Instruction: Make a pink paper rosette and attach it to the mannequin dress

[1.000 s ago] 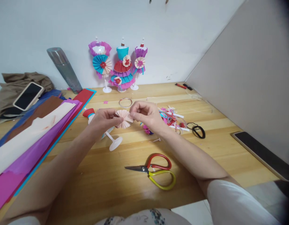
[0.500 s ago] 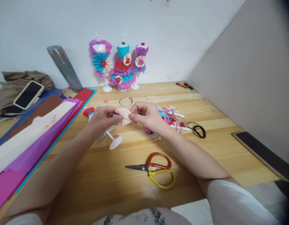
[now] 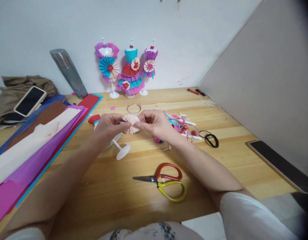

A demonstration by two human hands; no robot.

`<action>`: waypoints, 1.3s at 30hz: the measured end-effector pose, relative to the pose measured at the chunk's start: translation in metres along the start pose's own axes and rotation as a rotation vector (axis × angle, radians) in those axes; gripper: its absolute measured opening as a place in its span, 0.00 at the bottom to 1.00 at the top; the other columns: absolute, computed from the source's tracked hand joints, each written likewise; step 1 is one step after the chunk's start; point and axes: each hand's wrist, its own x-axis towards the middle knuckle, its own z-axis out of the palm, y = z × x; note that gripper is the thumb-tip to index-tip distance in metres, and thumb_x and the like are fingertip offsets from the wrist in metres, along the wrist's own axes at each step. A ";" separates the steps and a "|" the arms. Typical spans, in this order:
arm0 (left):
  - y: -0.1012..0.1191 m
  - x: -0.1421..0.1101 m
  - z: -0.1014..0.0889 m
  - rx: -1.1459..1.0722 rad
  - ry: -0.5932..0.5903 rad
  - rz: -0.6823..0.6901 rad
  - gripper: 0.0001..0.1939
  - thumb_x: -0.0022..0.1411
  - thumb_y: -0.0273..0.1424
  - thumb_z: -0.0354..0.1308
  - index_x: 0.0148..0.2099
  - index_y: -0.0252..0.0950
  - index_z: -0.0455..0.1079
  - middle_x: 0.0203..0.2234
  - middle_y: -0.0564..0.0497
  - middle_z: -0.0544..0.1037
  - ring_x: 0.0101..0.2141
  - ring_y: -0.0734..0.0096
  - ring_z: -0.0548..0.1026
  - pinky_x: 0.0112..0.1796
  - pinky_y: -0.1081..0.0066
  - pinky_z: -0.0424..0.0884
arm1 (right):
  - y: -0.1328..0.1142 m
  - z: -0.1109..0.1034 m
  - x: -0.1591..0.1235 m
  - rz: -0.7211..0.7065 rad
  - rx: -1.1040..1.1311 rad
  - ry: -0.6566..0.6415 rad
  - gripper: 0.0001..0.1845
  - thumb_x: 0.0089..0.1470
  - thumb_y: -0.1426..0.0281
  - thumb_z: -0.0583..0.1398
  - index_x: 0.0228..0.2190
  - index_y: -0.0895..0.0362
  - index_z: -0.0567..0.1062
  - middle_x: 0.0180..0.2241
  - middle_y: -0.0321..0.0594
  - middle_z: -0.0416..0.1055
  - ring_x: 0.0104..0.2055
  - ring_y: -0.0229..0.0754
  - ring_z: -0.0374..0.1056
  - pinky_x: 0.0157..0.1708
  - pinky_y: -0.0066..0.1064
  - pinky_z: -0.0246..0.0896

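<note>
A pale peach pleated paper rosette is held up between my two hands over the table. My left hand pinches its left side with thumb and forefinger. On its right side, my right hand grips the edge, thumb over the folds. A small mannequin with a red and blue top lies on its side behind my left hand, partly hidden, its white round base showing. Scissors with one red and one yellow handle lie on the table in front, their blades to the left.
Three dressed mannequins stand by the wall, with a bottle leaning to their left. Coloured paper sheets cover the left side. Paper scraps, a black hair tie and a phone lie to the right.
My right thumb has moved slightly inward over the rosette's folds. Otherwise the hands and the things on the table look the same.
</note>
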 end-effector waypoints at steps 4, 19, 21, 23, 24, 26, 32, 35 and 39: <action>0.000 -0.001 0.002 -0.022 0.000 0.000 0.11 0.43 0.34 0.74 0.29 0.35 0.81 0.24 0.49 0.81 0.26 0.69 0.75 0.30 0.70 0.70 | -0.006 -0.005 -0.001 -0.032 -0.037 0.003 0.15 0.46 0.58 0.65 0.25 0.57 0.72 0.23 0.34 0.65 0.25 0.35 0.58 0.26 0.30 0.50; -0.004 0.002 0.002 -0.120 0.040 0.029 0.07 0.44 0.32 0.72 0.27 0.35 0.80 0.20 0.52 0.78 0.22 0.74 0.71 0.28 0.71 0.68 | 0.005 0.000 0.002 -0.010 -0.037 0.024 0.18 0.45 0.57 0.65 0.21 0.55 0.66 0.20 0.31 0.59 0.24 0.33 0.52 0.24 0.29 0.45; -0.003 0.002 0.003 -0.139 0.040 0.030 0.07 0.44 0.33 0.72 0.25 0.35 0.79 0.19 0.52 0.77 0.21 0.75 0.69 0.27 0.72 0.67 | 0.004 0.000 0.002 -0.006 -0.038 0.011 0.19 0.44 0.58 0.66 0.19 0.55 0.64 0.19 0.30 0.57 0.23 0.33 0.51 0.24 0.28 0.44; -0.002 0.001 0.003 -0.145 0.039 0.027 0.08 0.43 0.33 0.72 0.26 0.35 0.79 0.19 0.52 0.77 0.21 0.75 0.69 0.26 0.72 0.66 | 0.002 0.001 0.002 -0.001 -0.018 0.022 0.18 0.43 0.58 0.66 0.21 0.55 0.66 0.20 0.30 0.59 0.24 0.33 0.53 0.24 0.28 0.46; -0.001 0.001 0.004 -0.133 0.040 0.024 0.08 0.43 0.32 0.72 0.26 0.35 0.79 0.19 0.52 0.78 0.21 0.75 0.69 0.26 0.72 0.66 | 0.001 0.001 0.001 -0.002 -0.002 0.030 0.17 0.44 0.57 0.66 0.22 0.56 0.67 0.20 0.30 0.60 0.24 0.34 0.54 0.25 0.29 0.47; 0.001 0.000 0.004 -0.089 0.046 0.018 0.07 0.42 0.32 0.71 0.27 0.35 0.80 0.20 0.52 0.78 0.22 0.75 0.70 0.26 0.72 0.66 | -0.001 0.000 0.001 -0.004 0.025 0.045 0.16 0.45 0.57 0.65 0.25 0.56 0.69 0.22 0.32 0.63 0.25 0.34 0.56 0.26 0.29 0.50; 0.000 0.002 0.006 -0.164 0.062 0.011 0.08 0.42 0.33 0.71 0.23 0.34 0.78 0.18 0.51 0.77 0.21 0.75 0.70 0.26 0.72 0.66 | 0.004 0.001 0.001 0.002 -0.005 -0.010 0.17 0.46 0.58 0.65 0.21 0.55 0.66 0.20 0.30 0.57 0.23 0.33 0.51 0.25 0.29 0.45; -0.003 0.003 0.005 -0.199 0.069 0.007 0.09 0.42 0.33 0.72 0.23 0.34 0.78 0.19 0.50 0.77 0.21 0.75 0.69 0.26 0.72 0.65 | 0.005 0.001 0.002 -0.006 -0.017 -0.045 0.19 0.46 0.58 0.65 0.20 0.55 0.64 0.20 0.29 0.55 0.23 0.33 0.49 0.25 0.29 0.44; -0.006 0.003 0.004 -0.195 0.052 0.006 0.08 0.43 0.33 0.72 0.25 0.34 0.79 0.19 0.50 0.77 0.21 0.75 0.70 0.25 0.73 0.65 | 0.002 -0.002 0.001 0.002 -0.017 -0.050 0.19 0.47 0.55 0.65 0.22 0.56 0.67 0.21 0.29 0.57 0.24 0.33 0.51 0.25 0.29 0.45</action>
